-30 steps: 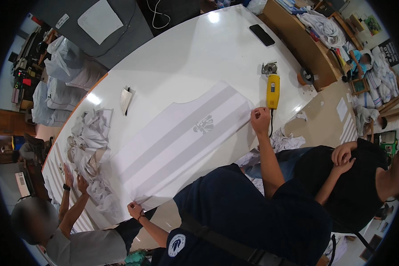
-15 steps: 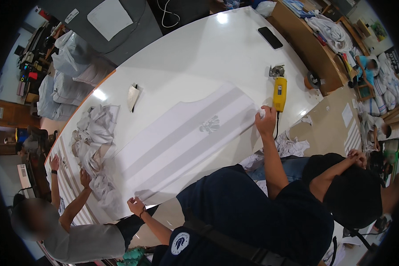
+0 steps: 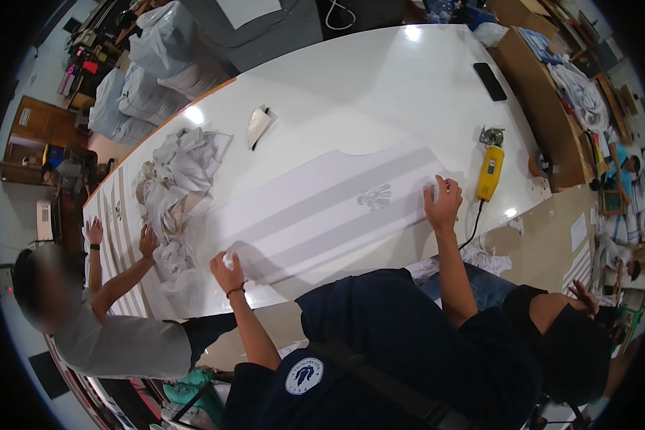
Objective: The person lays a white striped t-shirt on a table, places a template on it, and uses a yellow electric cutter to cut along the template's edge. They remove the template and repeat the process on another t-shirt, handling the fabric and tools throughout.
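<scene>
A pale fabric panel (image 3: 315, 215) with grey stripes and a printed emblem lies flat across the white table (image 3: 358, 86). My left hand (image 3: 228, 272) rests at its left end, fingers closed on a small bit of white fabric. At the right end, my right hand (image 3: 443, 204) has curled fingers around white fabric too; whether these bits are part of the panel, I cannot tell. A yellow electric rotary cutter (image 3: 490, 170) lies just beyond my right hand, its cord trailing downward.
Crumpled fabric (image 3: 183, 165) is heaped left, beside a co-worker (image 3: 122, 337) with both hands on striped cloth (image 3: 115, 244). A metal piece (image 3: 258, 127) and black phone (image 3: 489, 81) lie farther back. Another person (image 3: 552, 337) is at my right; bagged bundles (image 3: 161, 43) stand beyond the table.
My left hand has moved from the panel's near corner up onto it, fingers bunching white fabric. My right hand's fingers have curled. The view has shifted, and the person at right lowered their body.
</scene>
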A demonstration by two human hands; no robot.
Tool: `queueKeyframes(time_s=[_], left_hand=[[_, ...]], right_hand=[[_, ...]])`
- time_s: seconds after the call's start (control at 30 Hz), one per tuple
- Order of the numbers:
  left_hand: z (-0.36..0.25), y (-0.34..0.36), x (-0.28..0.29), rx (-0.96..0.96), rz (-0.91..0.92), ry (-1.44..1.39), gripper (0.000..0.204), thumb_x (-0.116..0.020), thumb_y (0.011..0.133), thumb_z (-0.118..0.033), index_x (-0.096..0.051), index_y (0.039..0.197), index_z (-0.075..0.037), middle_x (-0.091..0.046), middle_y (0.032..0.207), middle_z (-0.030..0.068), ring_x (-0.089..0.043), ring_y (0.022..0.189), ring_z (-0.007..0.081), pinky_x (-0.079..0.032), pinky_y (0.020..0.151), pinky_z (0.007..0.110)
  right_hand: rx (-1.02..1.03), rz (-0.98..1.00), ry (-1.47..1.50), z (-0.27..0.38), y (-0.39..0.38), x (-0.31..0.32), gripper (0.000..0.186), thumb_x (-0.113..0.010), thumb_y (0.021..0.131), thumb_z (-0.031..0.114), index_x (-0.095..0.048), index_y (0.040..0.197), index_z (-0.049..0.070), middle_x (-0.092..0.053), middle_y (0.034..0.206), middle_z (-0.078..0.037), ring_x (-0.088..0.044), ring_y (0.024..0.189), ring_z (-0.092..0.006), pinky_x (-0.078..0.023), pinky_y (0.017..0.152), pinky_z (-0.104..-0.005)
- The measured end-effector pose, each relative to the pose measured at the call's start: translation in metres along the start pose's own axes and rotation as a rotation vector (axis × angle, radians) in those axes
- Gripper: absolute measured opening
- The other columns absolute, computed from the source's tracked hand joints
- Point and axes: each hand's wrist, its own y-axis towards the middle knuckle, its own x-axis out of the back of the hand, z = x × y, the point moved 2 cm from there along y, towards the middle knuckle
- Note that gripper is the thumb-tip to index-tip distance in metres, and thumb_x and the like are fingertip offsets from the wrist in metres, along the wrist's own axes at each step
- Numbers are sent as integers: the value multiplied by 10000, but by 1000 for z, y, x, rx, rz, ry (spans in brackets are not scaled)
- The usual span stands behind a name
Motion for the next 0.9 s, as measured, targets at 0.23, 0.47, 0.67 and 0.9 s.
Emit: queueKeyframes(time_s=[0.23,0.47,0.67,0.9], left_hand=[[-33,4,-1,173,188,301,594,-735,869,-504,-587,1301,-124,-466,1397,158,-432,1279,406,-396,1029,602],[-58,24,-29,-178,75,65,476,-732,893,-413,-616,1247,-117,-509,1349,165,-450,1272,386,-419,1006,540],[-153,44,-70,-298,322,67,421,-749,879,-384,-633,1197,-133,-513,1319,126,-466,1221,360,-401,1009,512],[-164,93,-86,-299,185,109,425,-748,872,-392,-632,1200,-148,-529,1288,115,-499,1180,350,-447,956,520]], right_hand=[[110,11,-160,14,-12,-13,561,-672,931,376,-575,1395,75,-476,1450,-204,-421,1357,-389,-313,1114,-535],[167,3,-132,31,-11,-17,559,-652,944,366,-561,1386,36,-472,1433,-236,-419,1346,-415,-311,1105,-556],[261,60,-79,55,-17,-29,560,-666,927,376,-577,1360,32,-497,1382,-239,-472,1259,-420,-354,1045,-553],[223,48,-90,74,-7,-35,525,-684,912,347,-596,1333,45,-523,1328,-203,-489,1227,-389,-375,1028,-531]])
